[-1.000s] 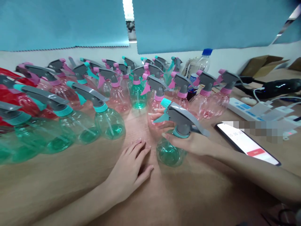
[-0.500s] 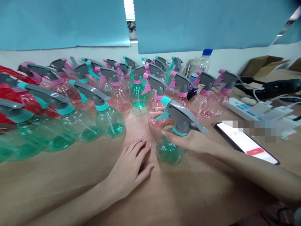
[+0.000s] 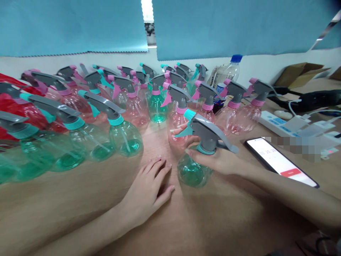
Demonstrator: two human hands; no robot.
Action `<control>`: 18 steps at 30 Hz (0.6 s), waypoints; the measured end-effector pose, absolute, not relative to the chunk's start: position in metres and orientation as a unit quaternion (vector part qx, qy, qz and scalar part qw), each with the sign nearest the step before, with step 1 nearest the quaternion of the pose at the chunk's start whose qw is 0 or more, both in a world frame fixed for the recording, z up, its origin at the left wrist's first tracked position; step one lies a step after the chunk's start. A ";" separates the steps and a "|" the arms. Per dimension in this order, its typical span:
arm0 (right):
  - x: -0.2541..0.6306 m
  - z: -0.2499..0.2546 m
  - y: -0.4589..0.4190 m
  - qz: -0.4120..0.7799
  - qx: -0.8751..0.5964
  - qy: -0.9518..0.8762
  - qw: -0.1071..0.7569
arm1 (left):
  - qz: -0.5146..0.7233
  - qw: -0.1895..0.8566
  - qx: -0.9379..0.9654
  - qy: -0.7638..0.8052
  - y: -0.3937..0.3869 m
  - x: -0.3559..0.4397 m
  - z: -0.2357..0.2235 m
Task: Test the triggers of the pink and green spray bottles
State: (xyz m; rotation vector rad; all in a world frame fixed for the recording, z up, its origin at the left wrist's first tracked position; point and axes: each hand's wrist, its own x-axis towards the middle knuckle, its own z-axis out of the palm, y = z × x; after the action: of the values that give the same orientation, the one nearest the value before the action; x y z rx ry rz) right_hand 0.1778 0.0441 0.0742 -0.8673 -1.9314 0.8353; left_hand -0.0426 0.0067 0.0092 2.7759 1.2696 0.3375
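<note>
My right hand is wrapped round the neck of a green spray bottle with a grey trigger head and teal nozzle; a finger lies by the trigger. The bottle stands upright on the wooden table, nozzle facing left. My left hand lies flat on the table just left of the bottle, fingers stretched out, holding nothing. A pink spray bottle stands right behind the held one.
Several green, pink and red spray bottles crowd the left and back of the table. A phone with a lit screen lies at the right. Behind it are a power strip, cables, a water bottle and a cardboard box.
Almost nothing moves. My right hand and the green bottle shift very slightly; my left hand stays flat in the same spot.
</note>
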 end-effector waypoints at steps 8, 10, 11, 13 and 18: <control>0.178 0.072 0.045 0.354 -0.353 -0.764 0.408 | 0.115 0.039 0.902 0.415 0.007 -0.043 0.009; 0.179 0.072 0.045 0.351 -0.356 -0.766 0.404 | 0.116 0.040 0.902 0.413 0.007 -0.043 0.009; 0.179 0.073 0.045 0.349 -0.356 -0.768 0.403 | 0.115 0.040 0.903 0.413 0.007 -0.043 0.009; 0.179 0.073 0.045 0.346 -0.353 -0.770 0.404 | 0.114 0.040 0.904 0.411 0.007 -0.043 0.008; 0.178 0.073 0.046 0.361 -0.335 -0.768 0.409 | 0.118 0.038 0.902 0.413 0.007 -0.043 0.008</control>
State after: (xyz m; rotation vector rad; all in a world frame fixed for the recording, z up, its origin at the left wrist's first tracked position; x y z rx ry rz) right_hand 0.1785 0.0459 0.0732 -0.8439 -1.9342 0.9105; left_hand -0.0427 0.0070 0.0075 2.7669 1.2668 0.3632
